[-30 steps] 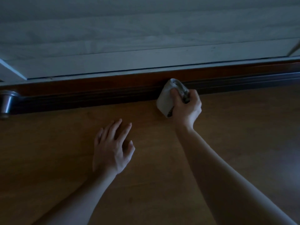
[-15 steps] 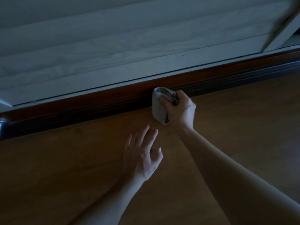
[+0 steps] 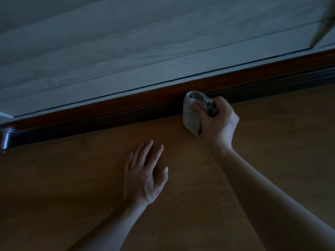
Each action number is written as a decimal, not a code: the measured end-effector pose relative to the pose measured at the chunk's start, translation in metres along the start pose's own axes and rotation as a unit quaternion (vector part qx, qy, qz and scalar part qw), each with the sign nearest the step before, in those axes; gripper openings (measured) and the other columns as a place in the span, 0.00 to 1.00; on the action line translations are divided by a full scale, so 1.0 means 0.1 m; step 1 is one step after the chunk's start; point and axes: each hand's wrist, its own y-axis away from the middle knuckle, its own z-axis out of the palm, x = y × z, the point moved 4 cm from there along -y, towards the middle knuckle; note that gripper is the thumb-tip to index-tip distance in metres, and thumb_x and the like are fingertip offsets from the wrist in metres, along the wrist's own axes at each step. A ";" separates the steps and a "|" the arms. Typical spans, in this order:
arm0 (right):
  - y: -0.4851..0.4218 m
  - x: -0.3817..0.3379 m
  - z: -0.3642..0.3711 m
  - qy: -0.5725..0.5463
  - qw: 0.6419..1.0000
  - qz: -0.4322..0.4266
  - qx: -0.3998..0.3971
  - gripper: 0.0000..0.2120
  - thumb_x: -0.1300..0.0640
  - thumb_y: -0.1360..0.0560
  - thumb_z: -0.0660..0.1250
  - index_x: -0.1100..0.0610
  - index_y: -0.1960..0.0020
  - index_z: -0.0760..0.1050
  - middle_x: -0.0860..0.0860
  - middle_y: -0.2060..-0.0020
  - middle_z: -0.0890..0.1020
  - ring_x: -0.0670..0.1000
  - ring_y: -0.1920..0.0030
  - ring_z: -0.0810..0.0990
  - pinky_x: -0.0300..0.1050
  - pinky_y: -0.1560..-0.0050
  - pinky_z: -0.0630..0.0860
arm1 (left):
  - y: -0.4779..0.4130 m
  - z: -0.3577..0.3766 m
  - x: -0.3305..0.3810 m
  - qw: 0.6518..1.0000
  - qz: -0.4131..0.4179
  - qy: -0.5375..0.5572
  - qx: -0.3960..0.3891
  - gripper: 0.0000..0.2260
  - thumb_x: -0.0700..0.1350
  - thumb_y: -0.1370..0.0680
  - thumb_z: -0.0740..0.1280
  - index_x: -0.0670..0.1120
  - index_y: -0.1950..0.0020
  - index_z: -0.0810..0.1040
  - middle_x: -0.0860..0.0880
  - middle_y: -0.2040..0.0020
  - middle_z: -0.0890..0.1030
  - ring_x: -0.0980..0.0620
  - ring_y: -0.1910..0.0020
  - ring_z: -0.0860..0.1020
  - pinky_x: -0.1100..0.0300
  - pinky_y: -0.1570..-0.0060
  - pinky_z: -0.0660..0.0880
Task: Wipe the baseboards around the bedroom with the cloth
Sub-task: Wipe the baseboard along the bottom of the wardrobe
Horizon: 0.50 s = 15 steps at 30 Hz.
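At the far left a small metal doorstop (image 3: 5,140) sits at the foot of the dark wooden baseboard (image 3: 108,115), which runs below the pale wall (image 3: 126,42). The left hand (image 3: 143,176) lies flat on the wooden floor (image 3: 281,142), fingers straight and spread, holding nothing. Further right the cloth (image 3: 189,115), bunched into a wad, sits against the baseboard just above the floor. The right hand (image 3: 220,122) has its grip closed round the wad, fingers curled into the folds. The cloth looks soft, light and limp, so it probably wipes best gripped from behind, a smooth face turned to the wood.
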 end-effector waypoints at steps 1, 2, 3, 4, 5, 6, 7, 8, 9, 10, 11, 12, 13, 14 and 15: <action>0.01 -0.02 0.04 0.001 1.000 -0.016 -0.010 0.11 0.47 0.25 0.74 0.53 0.53 0.76 0.46 0.57 0.79 0.40 0.59 0.75 0.27 0.62 0.70 | 0.00 -0.01 0.01 1.000 0.000 0.001 0.002 0.28 0.65 0.20 0.53 0.57 0.21 0.66 0.51 0.19 0.61 0.49 0.20 0.57 0.43 0.22 0.53; 0.02 -0.05 0.10 0.003 0.999 -0.029 -0.023 0.11 0.48 0.25 0.74 0.53 0.53 0.75 0.46 0.57 0.78 0.40 0.60 0.75 0.28 0.63 0.69 | 0.00 -0.01 0.01 1.000 0.000 0.000 0.004 0.28 0.65 0.20 0.54 0.57 0.21 0.66 0.51 0.19 0.62 0.49 0.20 0.58 0.43 0.22 0.54; 0.03 -0.07 0.14 0.003 0.999 -0.037 -0.035 0.11 0.47 0.25 0.74 0.53 0.54 0.75 0.46 0.57 0.78 0.41 0.60 0.75 0.29 0.64 0.69 | 0.00 -0.02 0.01 1.000 0.000 0.000 0.003 0.28 0.64 0.20 0.55 0.57 0.21 0.66 0.51 0.19 0.62 0.49 0.20 0.58 0.43 0.22 0.54; 0.03 -0.07 0.16 0.002 0.998 -0.039 -0.044 0.12 0.47 0.25 0.73 0.54 0.54 0.75 0.46 0.57 0.78 0.42 0.60 0.75 0.30 0.64 0.68 | -0.01 -0.02 0.02 1.000 -0.002 -0.001 0.003 0.28 0.64 0.20 0.55 0.57 0.21 0.66 0.51 0.19 0.62 0.49 0.20 0.58 0.42 0.22 0.55; 0.02 -0.06 0.14 0.000 0.998 -0.035 -0.047 0.12 0.47 0.25 0.74 0.54 0.54 0.75 0.46 0.57 0.79 0.42 0.59 0.75 0.30 0.64 0.68 | -0.01 -0.02 0.02 1.000 -0.004 -0.002 0.002 0.28 0.64 0.20 0.55 0.57 0.21 0.67 0.51 0.19 0.62 0.48 0.20 0.58 0.42 0.23 0.55; 0.01 -0.03 0.09 -0.002 0.999 -0.025 -0.044 0.12 0.47 0.25 0.74 0.54 0.54 0.75 0.46 0.57 0.79 0.42 0.59 0.75 0.30 0.64 0.67 | -0.01 -0.02 0.02 1.000 -0.005 -0.003 0.002 0.28 0.64 0.20 0.55 0.57 0.21 0.67 0.51 0.19 0.62 0.48 0.20 0.58 0.42 0.23 0.55; -0.02 0.01 0.02 -0.002 0.999 -0.009 -0.038 0.11 0.48 0.25 0.74 0.53 0.54 0.75 0.46 0.57 0.79 0.42 0.59 0.75 0.30 0.64 0.67 | -0.01 -0.02 0.02 1.000 -0.005 -0.004 0.001 0.28 0.64 0.20 0.55 0.57 0.22 0.67 0.51 0.19 0.62 0.48 0.20 0.58 0.42 0.23 0.55; -0.05 0.05 -0.05 -0.001 0.999 0.010 -0.031 0.11 0.47 0.25 0.74 0.52 0.54 0.74 0.46 0.57 0.79 0.41 0.60 0.74 0.29 0.65 0.66 | -0.02 -0.02 0.02 1.000 -0.006 -0.004 -0.001 0.28 0.64 0.20 0.55 0.57 0.22 0.67 0.51 0.19 0.62 0.48 0.20 0.58 0.42 0.23 0.54; -0.06 0.08 -0.11 -0.001 0.999 0.029 -0.026 0.12 0.47 0.25 0.74 0.52 0.55 0.73 0.46 0.57 0.79 0.40 0.61 0.73 0.29 0.66 0.66 | -0.02 -0.02 0.02 1.000 -0.006 -0.004 -0.002 0.28 0.63 0.21 0.56 0.57 0.22 0.67 0.51 0.19 0.62 0.47 0.20 0.58 0.43 0.23 0.54; -0.08 0.08 -0.13 -0.001 0.999 0.041 -0.025 0.12 0.47 0.25 0.74 0.52 0.55 0.73 0.46 0.57 0.79 0.39 0.62 0.73 0.29 0.66 0.66 | -0.02 -0.02 0.01 1.000 -0.006 -0.003 -0.002 0.28 0.63 0.21 0.57 0.57 0.22 0.67 0.51 0.19 0.62 0.47 0.20 0.59 0.43 0.23 0.53; -0.08 0.06 -0.13 -0.002 0.999 0.043 -0.030 0.11 0.48 0.25 0.74 0.52 0.55 0.74 0.47 0.57 0.79 0.39 0.62 0.73 0.30 0.65 0.66 | -0.03 -0.02 0.02 1.000 -0.007 -0.002 -0.004 0.28 0.62 0.21 0.58 0.57 0.22 0.68 0.51 0.19 0.62 0.47 0.20 0.59 0.42 0.23 0.54; -0.07 0.02 -0.09 -0.004 0.998 0.037 -0.043 0.11 0.48 0.25 0.74 0.53 0.55 0.75 0.47 0.57 0.79 0.40 0.61 0.73 0.31 0.64 0.66 | -0.03 -0.02 0.02 1.000 -0.008 0.000 -0.004 0.28 0.62 0.22 0.59 0.57 0.22 0.68 0.51 0.19 0.62 0.46 0.20 0.59 0.42 0.23 0.54; -0.06 -0.04 -0.03 -0.004 0.998 0.023 -0.061 0.11 0.48 0.25 0.74 0.53 0.55 0.75 0.48 0.57 0.79 0.42 0.61 0.74 0.34 0.63 0.67 | -0.04 -0.02 0.03 1.000 -0.010 0.001 -0.003 0.28 0.61 0.22 0.59 0.57 0.22 0.68 0.51 0.19 0.62 0.46 0.21 0.60 0.41 0.23 0.56; -0.03 -0.11 0.04 -0.003 0.997 0.006 -0.079 0.11 0.48 0.25 0.74 0.54 0.55 0.76 0.47 0.57 0.79 0.44 0.60 0.75 0.35 0.64 0.68 | -0.03 -0.03 0.03 1.000 -0.010 0.002 -0.002 0.28 0.61 0.22 0.60 0.57 0.22 0.68 0.51 0.19 0.62 0.46 0.21 0.60 0.40 0.24 0.57; -0.02 -0.16 0.08 0.000 0.996 -0.008 -0.091 0.11 0.48 0.25 0.74 0.54 0.55 0.76 0.47 0.57 0.79 0.44 0.60 0.75 0.35 0.65 0.67 | -0.02 -0.03 0.04 1.000 -0.010 0.003 -0.002 0.28 0.61 0.23 0.60 0.57 0.22 0.68 0.50 0.19 0.62 0.46 0.21 0.60 0.39 0.24 0.57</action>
